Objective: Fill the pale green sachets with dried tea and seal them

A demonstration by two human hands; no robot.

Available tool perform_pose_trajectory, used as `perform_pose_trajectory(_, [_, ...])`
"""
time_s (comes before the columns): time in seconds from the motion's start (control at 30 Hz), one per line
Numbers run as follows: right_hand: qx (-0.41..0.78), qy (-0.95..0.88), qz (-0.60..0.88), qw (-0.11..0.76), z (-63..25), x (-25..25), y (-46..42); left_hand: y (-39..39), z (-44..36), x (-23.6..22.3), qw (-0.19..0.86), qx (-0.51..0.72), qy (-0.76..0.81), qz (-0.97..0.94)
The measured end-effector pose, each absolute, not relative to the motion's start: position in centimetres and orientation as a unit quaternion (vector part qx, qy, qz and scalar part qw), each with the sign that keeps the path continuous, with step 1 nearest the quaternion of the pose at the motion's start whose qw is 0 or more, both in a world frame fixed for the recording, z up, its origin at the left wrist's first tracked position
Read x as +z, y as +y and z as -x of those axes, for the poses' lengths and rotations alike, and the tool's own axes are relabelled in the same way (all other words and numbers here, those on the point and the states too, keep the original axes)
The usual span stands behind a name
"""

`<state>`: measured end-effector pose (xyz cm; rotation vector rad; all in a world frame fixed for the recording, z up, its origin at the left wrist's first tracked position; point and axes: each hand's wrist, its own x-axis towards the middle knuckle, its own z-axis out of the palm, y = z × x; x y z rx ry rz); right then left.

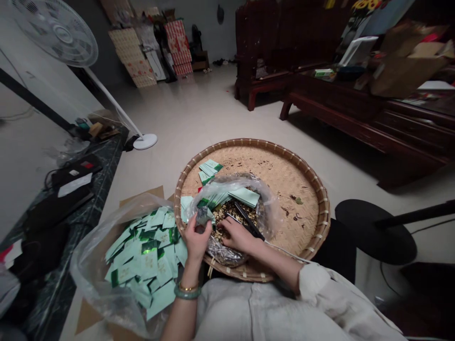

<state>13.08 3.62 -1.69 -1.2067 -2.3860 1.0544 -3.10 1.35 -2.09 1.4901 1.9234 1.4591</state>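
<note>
My left hand pinches a small pale-green packet at the left side of an open clear plastic bag. Chopped dried herbs fill the bag. Among them, close to the packet, are the bent fingers of my right hand; what their tips hold is partly hidden. A long black two-armed tool, resembling a hair straightener, lies across the herbs beside my right hand. Behind it, a row of flat green packets rests in the bag. Everything sits on a round woven bamboo tray.
Left of the tray, a plastic-lined cardboard box holds many green packets. More packets lie at the tray's far left. A white cord crosses its near rim. A standing fan and a black round base flank the area.
</note>
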Motion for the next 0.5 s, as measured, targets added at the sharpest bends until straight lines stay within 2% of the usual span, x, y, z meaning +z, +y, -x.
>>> perform_pose_trajectory(0.37, [0.381, -0.806, 0.410, 0.195, -13.5, -2.9, 4.6, 1.3, 3.2, -2.3, 0.181, 0.522, 0.663, -0.505])
perform_pose_trajectory(0.5, [0.376, -0.817, 0.396, 0.188, -13.4, -3.0, 4.4, 1.2, 3.3, -2.5, 0.185, 0.518, 0.656, -0.516])
